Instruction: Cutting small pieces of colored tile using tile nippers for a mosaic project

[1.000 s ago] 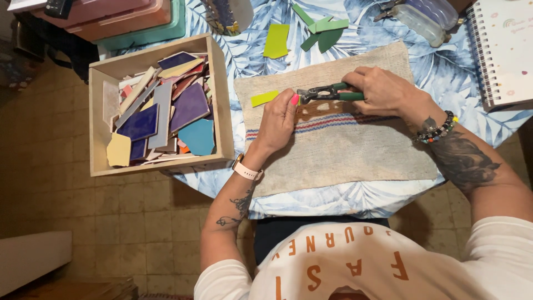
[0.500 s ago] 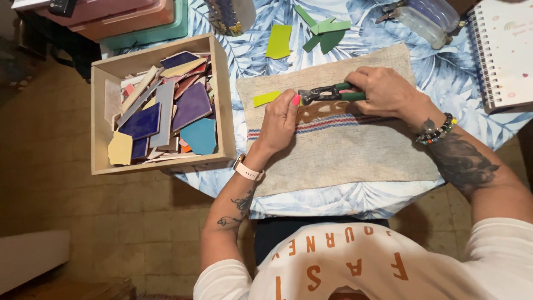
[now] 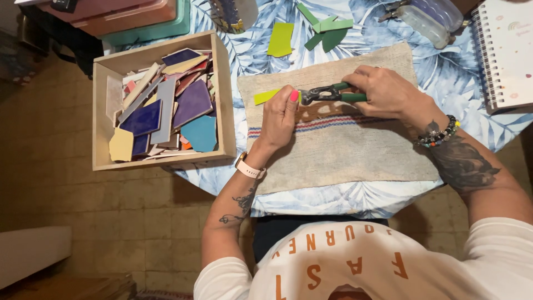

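Nippers [image 3: 327, 93] with green handles lie gripped in the right hand [image 3: 388, 94], their dark head pointing toward the person's left and meeting the near end of a yellow-green tile strip [image 3: 266, 96]; the left hand [image 3: 280, 116] pinches that same strip, thumb with a pink nail on top, fingers curled under, so the strip sticks out beyond the hand to the left; both hands are clenched, the right around the handles, the left on the tile; the strip sits between the two hands and just above a beige woven cloth [image 3: 338, 144] with red and blue stripes, which covers part of a round table [image 3: 244, 53] dressed in a blue leaf-print covering; whether the cutting head actually bites the tile or only touches it cannot be told; a wooden box [image 3: 222, 83] full of broken tiles in purple, blue, yellow and grey stands well to the left of the left hand; beyond the cloth lie a loose yellow-green piece [image 3: 280, 39] and several green shards [image 3: 327, 30]; a spiral notebook [image 3: 508, 53] rests at the far right, near the right wrist with its beaded bracelet [image 3: 438, 136]; a pale watch [image 3: 249, 166] circles the left wrist.
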